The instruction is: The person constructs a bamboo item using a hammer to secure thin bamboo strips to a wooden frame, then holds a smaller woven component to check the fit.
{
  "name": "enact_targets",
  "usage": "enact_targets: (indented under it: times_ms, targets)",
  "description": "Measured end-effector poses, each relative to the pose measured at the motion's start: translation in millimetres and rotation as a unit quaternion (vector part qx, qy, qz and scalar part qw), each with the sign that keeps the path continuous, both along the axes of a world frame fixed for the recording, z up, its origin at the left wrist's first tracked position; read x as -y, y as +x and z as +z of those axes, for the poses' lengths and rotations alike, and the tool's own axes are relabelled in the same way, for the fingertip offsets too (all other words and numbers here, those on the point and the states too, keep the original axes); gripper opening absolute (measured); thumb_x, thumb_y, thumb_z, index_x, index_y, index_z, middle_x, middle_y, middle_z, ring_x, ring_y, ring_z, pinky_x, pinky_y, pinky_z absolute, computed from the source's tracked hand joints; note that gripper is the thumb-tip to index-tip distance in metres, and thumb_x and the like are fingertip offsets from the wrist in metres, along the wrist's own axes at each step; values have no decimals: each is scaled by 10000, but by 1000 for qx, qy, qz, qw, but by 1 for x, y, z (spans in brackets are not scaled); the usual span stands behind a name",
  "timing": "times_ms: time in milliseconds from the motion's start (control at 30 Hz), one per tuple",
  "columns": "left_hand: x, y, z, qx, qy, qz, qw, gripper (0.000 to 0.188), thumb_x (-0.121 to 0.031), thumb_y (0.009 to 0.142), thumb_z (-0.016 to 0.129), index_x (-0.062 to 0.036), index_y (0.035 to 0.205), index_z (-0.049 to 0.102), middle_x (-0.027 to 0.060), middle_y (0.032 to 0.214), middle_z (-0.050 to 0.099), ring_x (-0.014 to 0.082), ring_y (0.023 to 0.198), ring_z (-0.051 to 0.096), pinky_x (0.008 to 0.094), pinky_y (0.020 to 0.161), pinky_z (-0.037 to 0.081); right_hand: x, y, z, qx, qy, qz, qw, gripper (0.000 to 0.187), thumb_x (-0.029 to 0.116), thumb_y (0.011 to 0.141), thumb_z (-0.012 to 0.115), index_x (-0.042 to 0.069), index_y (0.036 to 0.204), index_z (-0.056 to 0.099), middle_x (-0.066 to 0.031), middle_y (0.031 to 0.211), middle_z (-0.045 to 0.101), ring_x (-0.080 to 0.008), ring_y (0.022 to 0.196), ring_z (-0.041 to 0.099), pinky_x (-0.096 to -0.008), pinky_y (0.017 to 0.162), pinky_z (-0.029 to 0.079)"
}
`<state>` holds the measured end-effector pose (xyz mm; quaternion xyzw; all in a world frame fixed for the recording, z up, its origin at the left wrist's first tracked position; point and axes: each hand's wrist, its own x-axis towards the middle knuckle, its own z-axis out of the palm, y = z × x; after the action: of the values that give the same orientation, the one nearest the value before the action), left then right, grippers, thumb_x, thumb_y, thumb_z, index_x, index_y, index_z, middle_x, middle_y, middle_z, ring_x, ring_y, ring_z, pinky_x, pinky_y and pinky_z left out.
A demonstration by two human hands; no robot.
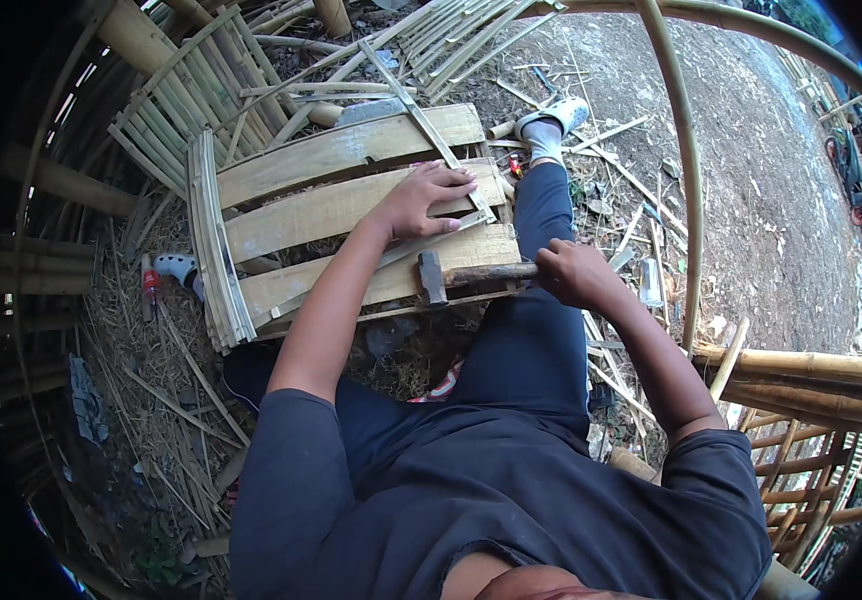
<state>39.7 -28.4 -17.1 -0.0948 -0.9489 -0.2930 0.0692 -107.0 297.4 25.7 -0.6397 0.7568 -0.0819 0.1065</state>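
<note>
My left hand (423, 205) rests palm down on a low bench of pale wooden slats (296, 228), fingers stretched out and thumb apart. It lies over a thin bamboo strip (396, 252) set slantwise across the slats. The fingertips reach a second, longer strip (421, 118), which runs from the bench's right end up past its far edge. My right hand (573, 272) is closed round the wooden handle of a hammer (486, 274). The hammer's metal head (432, 278) is at the bench's near edge, just below my left hand.
Upright bamboo strips (216, 245) line the bench's left end. Beyond it stand slatted bamboo panels (201, 90). A bamboo pole (681, 150) curves up on the right, near a bamboo rail (811, 375). My legs straddle the bench; one clog (551, 115) shows. A red-labelled bottle (150, 285) sits left among scraps.
</note>
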Motion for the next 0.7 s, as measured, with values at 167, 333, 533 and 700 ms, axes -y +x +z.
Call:
enact_targets:
  times_ms: [167, 333, 533, 700]
  targets:
    - [4, -2, -7, 16, 27, 4, 999, 595, -443, 997, 573, -118, 1496, 578, 80, 1584, 523, 273, 1512, 413, 540, 1292, 183, -5, 6, 1, 29, 31, 4, 999, 358, 378, 904, 754, 72, 932, 570, -153, 757, 665, -420, 702, 667, -516, 633, 528]
    - [9, -6, -2, 31, 139, 8, 990, 405, -208, 1080, 472, -110, 1438, 635, 72, 1552, 554, 248, 1490, 435, 537, 1284, 194, -8, 15, 33, 4, -3, 8, 1000, 445, 474, 894, 768, 72, 891, 576, -159, 710, 666, -390, 623, 676, -499, 558, 521]
    - [19, -6, 11, -30, -98, 23, 995, 412, -128, 1042, 541, -174, 1438, 645, 79, 1594, 504, 264, 1523, 397, 463, 1296, 220, -10, 16, 40, -32, -30, -26, 999, 433, 445, 902, 772, 59, 874, 577, -164, 702, 668, -376, 582, 670, -483, 529, 521]
    - [19, -7, 13, 52, 31, 32, 998, 429, -129, 1045, 509, -165, 1456, 628, 82, 1635, 450, 283, 1548, 352, 447, 1307, 202, -5, 18, 38, -29, -40, -55, 997, 425, 434, 905, 774, 59, 854, 580, -157, 660, 653, -366, 570, 669, -481, 526, 521]
